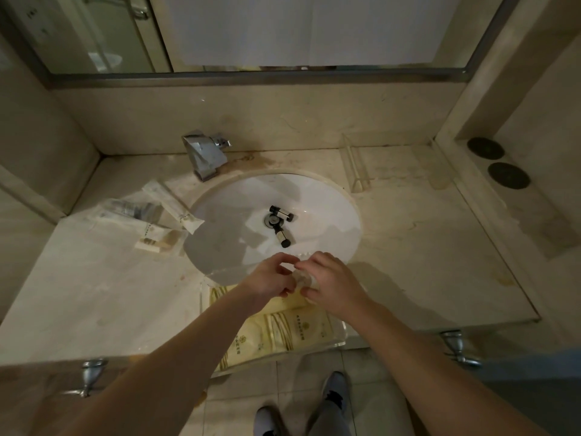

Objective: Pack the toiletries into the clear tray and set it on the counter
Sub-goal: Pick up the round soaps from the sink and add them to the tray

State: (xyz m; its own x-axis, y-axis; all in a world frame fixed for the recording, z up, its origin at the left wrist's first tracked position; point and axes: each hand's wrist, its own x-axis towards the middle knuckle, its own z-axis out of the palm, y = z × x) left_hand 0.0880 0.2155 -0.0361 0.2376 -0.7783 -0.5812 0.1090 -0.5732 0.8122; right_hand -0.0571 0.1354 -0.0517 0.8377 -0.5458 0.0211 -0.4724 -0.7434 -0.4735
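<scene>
In clear tray (341,336): yellow sachets (283,332); in sink (333,212): two bottles (282,225).

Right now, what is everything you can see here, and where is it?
Bottles: two, small, black-capped, in the sink by the drain.
Packets: several, pale, on the counter left of the sink.
Tray: one, clear, at the counter's front edge, holding yellow sachets.
Second clear tray: one, back right of the sink.
Tap: one, chrome, behind the sink.
Sink: one, white.
Black discs: two, far right.
Mirror: one, above.
Left hand, right hand: together holding a small pale item above the tray.
</scene>
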